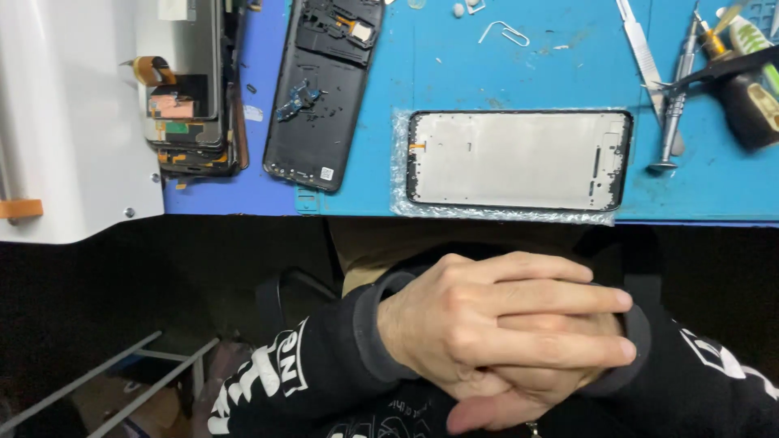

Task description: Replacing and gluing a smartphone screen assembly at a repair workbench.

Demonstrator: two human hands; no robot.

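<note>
- While clasped low centre, left hand [479, 320] covers right hand [527, 389], both holding nothing.
- Nearest above: phone frame [519, 160] on blue mat [454, 73].
- Tweezers [645, 57] upper right.

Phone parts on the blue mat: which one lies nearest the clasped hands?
The pale screen frame on clear wrap, lying lengthwise at the mat's near edge. The black back housing and the stacked parts sit farther left.

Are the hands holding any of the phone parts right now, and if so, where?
Nothing is held. The left hand lies clasped over the right hand below the bench edge, apart from the phone frame.
</note>
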